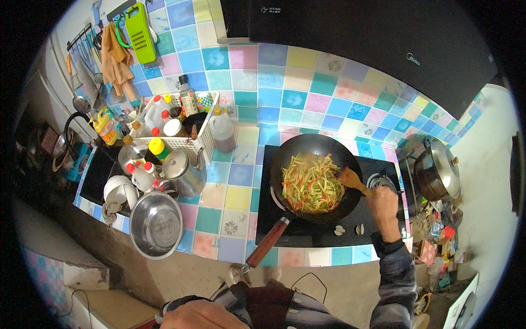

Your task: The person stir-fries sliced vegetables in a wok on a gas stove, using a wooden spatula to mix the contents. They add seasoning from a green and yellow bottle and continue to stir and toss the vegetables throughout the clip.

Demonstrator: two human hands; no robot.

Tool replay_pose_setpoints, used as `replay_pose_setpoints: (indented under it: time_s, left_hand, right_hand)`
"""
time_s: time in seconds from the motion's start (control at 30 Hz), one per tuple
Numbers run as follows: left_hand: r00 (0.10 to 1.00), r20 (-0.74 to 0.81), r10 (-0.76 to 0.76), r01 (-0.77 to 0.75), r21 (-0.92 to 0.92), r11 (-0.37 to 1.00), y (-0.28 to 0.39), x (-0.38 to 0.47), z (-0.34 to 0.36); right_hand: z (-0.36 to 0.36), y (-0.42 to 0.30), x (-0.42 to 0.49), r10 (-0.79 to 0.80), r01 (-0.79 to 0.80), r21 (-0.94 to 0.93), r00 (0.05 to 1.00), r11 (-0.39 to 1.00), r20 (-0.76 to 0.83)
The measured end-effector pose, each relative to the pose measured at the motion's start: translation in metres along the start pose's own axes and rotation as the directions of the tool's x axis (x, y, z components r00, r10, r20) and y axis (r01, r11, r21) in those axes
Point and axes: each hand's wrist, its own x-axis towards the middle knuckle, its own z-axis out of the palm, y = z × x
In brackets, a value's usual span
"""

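A black wok [320, 144] sits on the left burner of a black gas stove [304, 236], its wooden handle [269, 240] pointing toward me. Shredded green and pale vegetables with red bits [312, 185] lie in it. My right hand [383, 203] is closed around the handle of a wooden spatula [351, 179], whose blade rests at the right edge of the vegetables. Low in the picture, close to my body, is my left hand [203, 316]; its back faces the camera and its fingers are hidden, so its hold cannot be told.
Left on the tiled counter [211, 207] stand a steel bowl [156, 225] near the front edge, a lidded metal pot [183, 174], and a white plastic basket [205, 140] of bottles. A range hood [353, 45] hangs above. Right of the stove is a lidded pot [435, 168].
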Motion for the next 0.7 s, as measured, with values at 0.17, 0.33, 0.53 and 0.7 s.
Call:
replay_pose_setpoints:
  time_s: [0.17,0.33,0.53,0.7]
  left_hand:
    - [0.995,-0.017,-0.103,0.100,-0.113,0.989,0.000,0.000,0.002]
    - [0.991,-0.135,0.007,-0.010,-0.022,1.000,-0.004,-0.001,0.013]
    - [0.999,-0.052,-0.005,0.001,-0.077,0.997,-0.006,0.000,0.001]
    - [1.000,-0.028,-0.010,0.007,-0.114,0.993,-0.008,0.003,0.000]
  right_hand:
    - [-0.001,-0.013,-0.007,0.087,-0.101,0.037,0.959,0.994,0.268]
    - [0.007,-0.025,-0.002,0.059,-0.097,0.196,0.980,0.976,0.192]
    - [-0.029,-0.010,-0.010,0.144,-0.173,0.064,0.938,0.983,0.316]
    - [-0.004,-0.035,-0.017,0.045,-0.139,0.300,0.953,0.944,0.301]
